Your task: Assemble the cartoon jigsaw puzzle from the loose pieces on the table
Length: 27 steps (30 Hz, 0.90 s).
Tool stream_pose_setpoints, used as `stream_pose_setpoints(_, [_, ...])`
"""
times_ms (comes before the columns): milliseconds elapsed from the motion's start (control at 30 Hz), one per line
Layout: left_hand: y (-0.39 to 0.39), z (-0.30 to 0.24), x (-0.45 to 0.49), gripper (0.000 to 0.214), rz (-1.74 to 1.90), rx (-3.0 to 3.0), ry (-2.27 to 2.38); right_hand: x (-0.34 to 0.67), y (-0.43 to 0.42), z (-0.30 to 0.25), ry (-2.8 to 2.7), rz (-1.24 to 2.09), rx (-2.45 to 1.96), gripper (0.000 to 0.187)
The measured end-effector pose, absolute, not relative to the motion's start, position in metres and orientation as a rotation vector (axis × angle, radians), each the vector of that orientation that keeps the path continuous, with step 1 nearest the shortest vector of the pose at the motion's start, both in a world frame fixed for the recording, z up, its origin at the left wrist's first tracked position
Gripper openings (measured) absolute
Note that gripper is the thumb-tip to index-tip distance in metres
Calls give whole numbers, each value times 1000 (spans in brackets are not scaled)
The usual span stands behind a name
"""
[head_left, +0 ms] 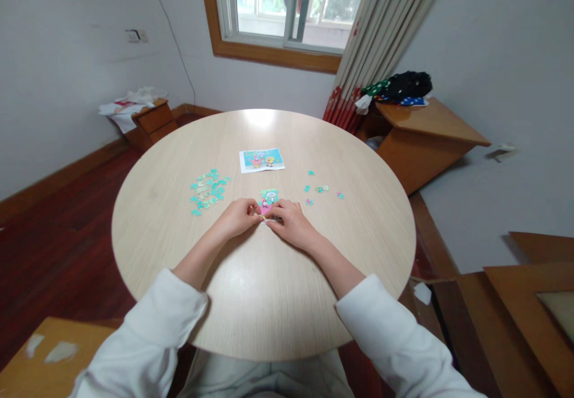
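Observation:
Partly joined jigsaw puzzle, teal with a pink cartoon figure, lies flat on the round table. At its lower left edge my left hand has thumb and fingers pinched together. My right hand presses its curled fingers to the lower right edge, close to the left fingertips. A small pale puzzle piece shows between the fingertips of both hands; most of it is hidden. Beyond the puzzle lies a printed picture sheet with cartoon figures.
A cluster of loose teal and pale puzzle pieces spreads to the left. Several more loose pieces lie to the right. A wooden cabinet with cloths on top stands beyond the table's right edge, below a curtain.

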<state>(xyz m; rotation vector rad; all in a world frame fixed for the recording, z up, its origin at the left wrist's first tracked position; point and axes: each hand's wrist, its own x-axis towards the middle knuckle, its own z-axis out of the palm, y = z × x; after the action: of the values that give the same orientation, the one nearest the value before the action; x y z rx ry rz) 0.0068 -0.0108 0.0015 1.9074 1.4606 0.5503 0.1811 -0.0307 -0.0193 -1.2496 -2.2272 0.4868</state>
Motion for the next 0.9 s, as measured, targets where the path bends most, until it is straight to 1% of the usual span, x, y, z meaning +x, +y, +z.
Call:
stream_pose_setpoints(100, [-10,2,5,30,587,1919,1433,181,-31,-19,-2232,504,-1236,19])
stream_pose_setpoints(167, [-10,1,5,32,582,1932,1414,181,-32,-20,-2238,510,-1220,21])
stream_pose_setpoints(467, [-10,-5,6,28,580,1941,1421,178,-33,-20,-2218,465,-1265,6])
stream_pose_setpoints(600, [-8,-8,5,27,577,1947,1433,176,-34,-19,-2221,458,-1285,6])
stream_pose_setpoints(900, [-8,-9,5,29,570,1970,1450,175,-35,-16,-2307,360,-1239,12])
